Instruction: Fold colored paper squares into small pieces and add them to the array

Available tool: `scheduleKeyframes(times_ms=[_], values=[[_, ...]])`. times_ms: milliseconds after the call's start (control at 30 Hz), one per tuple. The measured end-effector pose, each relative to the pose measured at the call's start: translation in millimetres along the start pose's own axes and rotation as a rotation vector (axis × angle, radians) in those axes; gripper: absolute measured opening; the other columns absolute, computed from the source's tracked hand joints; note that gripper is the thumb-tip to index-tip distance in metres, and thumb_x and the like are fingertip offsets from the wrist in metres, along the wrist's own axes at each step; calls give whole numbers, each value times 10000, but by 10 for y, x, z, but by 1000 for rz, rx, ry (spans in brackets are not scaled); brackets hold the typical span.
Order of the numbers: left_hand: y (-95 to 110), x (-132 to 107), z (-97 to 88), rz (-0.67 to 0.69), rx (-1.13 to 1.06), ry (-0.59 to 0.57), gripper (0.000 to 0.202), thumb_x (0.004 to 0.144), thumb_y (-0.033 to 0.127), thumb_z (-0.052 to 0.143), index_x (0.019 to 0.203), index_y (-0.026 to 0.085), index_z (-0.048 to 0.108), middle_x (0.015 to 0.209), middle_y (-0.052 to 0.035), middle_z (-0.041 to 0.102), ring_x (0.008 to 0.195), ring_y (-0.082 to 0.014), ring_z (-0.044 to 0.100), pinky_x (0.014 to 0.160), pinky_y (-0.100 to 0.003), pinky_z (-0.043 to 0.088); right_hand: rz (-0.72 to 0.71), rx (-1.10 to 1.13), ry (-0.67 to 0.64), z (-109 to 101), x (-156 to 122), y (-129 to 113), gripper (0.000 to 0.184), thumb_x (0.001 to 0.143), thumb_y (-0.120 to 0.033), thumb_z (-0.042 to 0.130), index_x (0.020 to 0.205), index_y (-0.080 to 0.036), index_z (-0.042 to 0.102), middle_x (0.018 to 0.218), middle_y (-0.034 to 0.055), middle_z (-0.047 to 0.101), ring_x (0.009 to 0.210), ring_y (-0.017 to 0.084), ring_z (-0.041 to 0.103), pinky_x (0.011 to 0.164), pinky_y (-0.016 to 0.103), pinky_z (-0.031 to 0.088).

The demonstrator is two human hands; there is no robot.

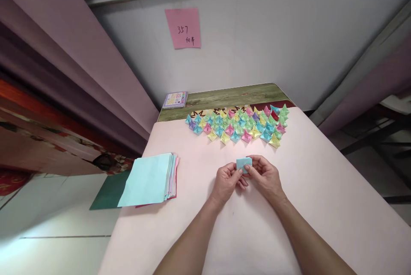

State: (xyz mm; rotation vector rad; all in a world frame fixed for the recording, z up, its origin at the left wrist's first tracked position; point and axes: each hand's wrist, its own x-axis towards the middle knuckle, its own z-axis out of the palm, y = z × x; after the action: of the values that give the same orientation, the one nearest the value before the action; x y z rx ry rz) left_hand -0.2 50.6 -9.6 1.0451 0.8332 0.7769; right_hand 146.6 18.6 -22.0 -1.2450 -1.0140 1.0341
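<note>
Between my two hands is a small light-blue folded piece of paper (pixel 244 163), roughly square and held up just above the pale pink tabletop (pixel 199 232). My left hand (pixel 227 181) pinches its lower left edge, thumb on the front face. On the right side, my right hand (pixel 267 176) grips it with the thumb across the front and the fingers behind. Beyond the hands, many small folded paper shapes (pixel 237 126) in blue, green, yellow, pink and purple sit in close rows; their points stick up.
A stack of coloured paper sheets (pixel 147 178), light blue on top, lies at the left table edge, with a dark green sheet (pixel 107 191) jutting past it. Small printed cards (pixel 175 99) rest at the far left corner. A pink note (pixel 183 29) hangs on the wall.
</note>
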Motion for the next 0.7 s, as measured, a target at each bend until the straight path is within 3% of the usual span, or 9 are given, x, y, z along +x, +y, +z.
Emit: scheduleKeyframes(times_ms=[133, 267, 433, 600, 700], values=[[-8, -8, 9, -57, 27, -2, 453, 769, 523, 706, 938, 105, 662, 649, -61, 690, 474, -129, 620, 441, -204, 486, 9, -34, 14, -9, -27, 6, 401, 812, -454, 712, 1117, -200, 650, 831, 29, 668, 675, 167, 661, 644, 343, 642], [24, 0, 11, -65, -39, 40, 466, 763, 513, 715, 973, 100, 662, 743, -95, 723, 523, -147, 654, 476, -229, 532, -122, -114, 37, -46, -18, -21, 433, 870, -396, 658, 1275, -258, 593, 1035, 52, 631, 720, 148, 662, 684, 327, 623], [36, -5, 18, -50, -61, 57, 436, 759, 479, 729, 945, 87, 682, 745, -109, 730, 531, -148, 659, 483, -227, 538, -304, -292, 57, -60, 1, -55, 286, 860, -311, 672, 1142, -268, 688, 1210, 84, 581, 856, 165, 640, 720, 313, 599], [29, -8, 19, -68, -79, 55, 422, 758, 463, 733, 948, 88, 691, 746, -109, 733, 526, -147, 658, 478, -225, 534, -421, -349, 70, -53, -15, -87, 260, 865, -223, 660, 1110, -296, 708, 1257, 71, 567, 813, 151, 651, 752, 341, 583], [41, -9, 20, -59, -105, 67, 409, 776, 474, 712, 937, 99, 690, 754, -103, 733, 529, -156, 661, 474, -239, 535, -490, -332, -9, -54, -28, -124, 220, 872, -195, 644, 1055, -285, 728, 1290, 77, 543, 923, 186, 646, 847, 385, 556]])
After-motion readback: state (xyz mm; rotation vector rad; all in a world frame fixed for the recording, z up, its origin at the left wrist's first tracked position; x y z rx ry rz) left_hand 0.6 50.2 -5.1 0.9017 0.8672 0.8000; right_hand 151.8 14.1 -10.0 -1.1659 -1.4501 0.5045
